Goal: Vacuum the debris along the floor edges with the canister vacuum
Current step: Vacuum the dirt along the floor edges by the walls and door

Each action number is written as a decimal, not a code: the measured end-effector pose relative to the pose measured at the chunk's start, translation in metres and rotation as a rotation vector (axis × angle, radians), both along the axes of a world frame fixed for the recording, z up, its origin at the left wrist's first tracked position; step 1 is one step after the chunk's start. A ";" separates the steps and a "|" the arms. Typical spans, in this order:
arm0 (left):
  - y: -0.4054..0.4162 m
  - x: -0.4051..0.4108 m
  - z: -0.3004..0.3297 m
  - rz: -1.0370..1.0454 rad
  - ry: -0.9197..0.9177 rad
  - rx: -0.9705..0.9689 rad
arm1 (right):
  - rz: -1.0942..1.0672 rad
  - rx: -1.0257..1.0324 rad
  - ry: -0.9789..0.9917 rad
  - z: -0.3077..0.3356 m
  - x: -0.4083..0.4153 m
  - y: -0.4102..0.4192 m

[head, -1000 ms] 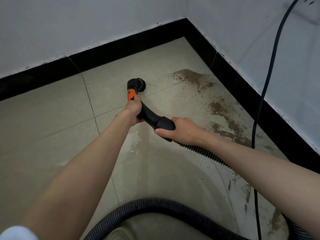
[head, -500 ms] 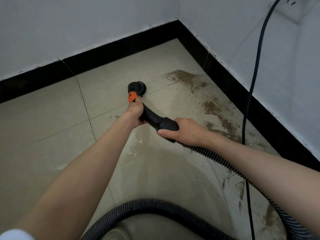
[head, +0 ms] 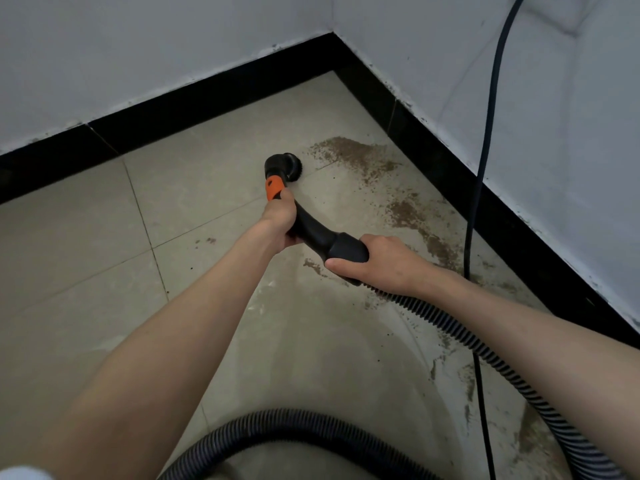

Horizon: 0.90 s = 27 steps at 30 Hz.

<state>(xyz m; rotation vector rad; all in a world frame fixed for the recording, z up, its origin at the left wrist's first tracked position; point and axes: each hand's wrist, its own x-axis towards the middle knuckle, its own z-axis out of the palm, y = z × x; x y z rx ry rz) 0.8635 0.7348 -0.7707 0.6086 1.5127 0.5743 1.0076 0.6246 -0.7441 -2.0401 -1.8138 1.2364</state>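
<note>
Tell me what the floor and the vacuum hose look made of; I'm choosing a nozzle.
Floor: likely glazed ceramic tile, beige, slight sheen, grout lines showing. Vacuum hose: apparently flexible ribbed plastic, dark and matte, with close ridges along a curved run.

Single head-worn view, looking forward and down (wide-angle), close over both forearms, toward a floor corner

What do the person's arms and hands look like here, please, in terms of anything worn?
Both forearms are bare, and the left hand and right hand wear no gloves, rings or watch. Only a bit of white sleeve shows at the lower left corner.
</note>
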 end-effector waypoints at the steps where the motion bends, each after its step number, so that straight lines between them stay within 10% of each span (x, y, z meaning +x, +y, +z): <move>1: 0.000 0.003 0.000 -0.005 -0.006 -0.006 | -0.007 0.002 -0.003 0.001 0.003 0.000; 27: 0.053 0.055 -0.012 -0.145 0.057 0.058 | -0.143 -0.004 0.034 -0.016 0.038 0.033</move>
